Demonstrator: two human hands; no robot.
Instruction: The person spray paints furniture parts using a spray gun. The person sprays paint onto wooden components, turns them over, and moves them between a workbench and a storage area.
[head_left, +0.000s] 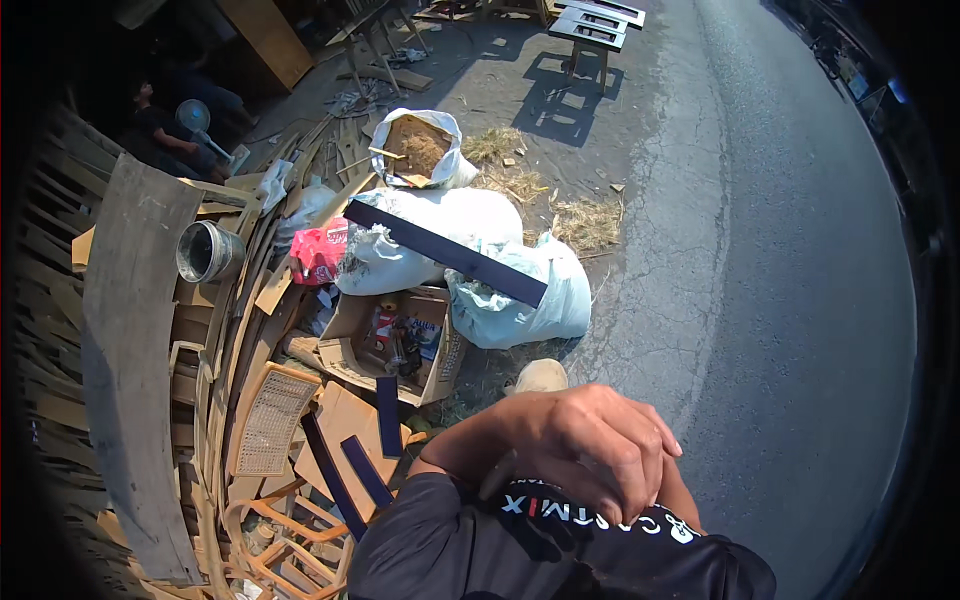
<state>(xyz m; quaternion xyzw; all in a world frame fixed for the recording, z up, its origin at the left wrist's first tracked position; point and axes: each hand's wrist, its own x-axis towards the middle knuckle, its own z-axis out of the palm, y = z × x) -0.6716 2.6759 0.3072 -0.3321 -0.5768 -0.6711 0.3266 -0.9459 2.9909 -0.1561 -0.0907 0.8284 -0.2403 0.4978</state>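
My left hand (600, 440) is raised in front of my chest, over my black shirt (590, 560). Its fingers curl downward and press together; whatever lies inside them is hidden. Behind it, part of my right forearm (680, 495) shows, but the right hand itself is mostly covered, so its fingers cannot be read. Ahead of my hands a long dark blue board (445, 252) rests across stuffed white sacks (440, 215) and a pale blue sack (530, 300), touching neither hand. To the left, several narrow dark strips (366, 472) lean against a wooden chair (340, 430).
A cardboard box (345, 360) holds bottles and litter. Left stand a grey bucket (210, 252), a wide plank (135, 350) and piled wood scraps. An open sack (455, 165) contains shavings. Dark panels lie on a stand (590, 30). Another person (170, 130) sits far left; a road runs right.
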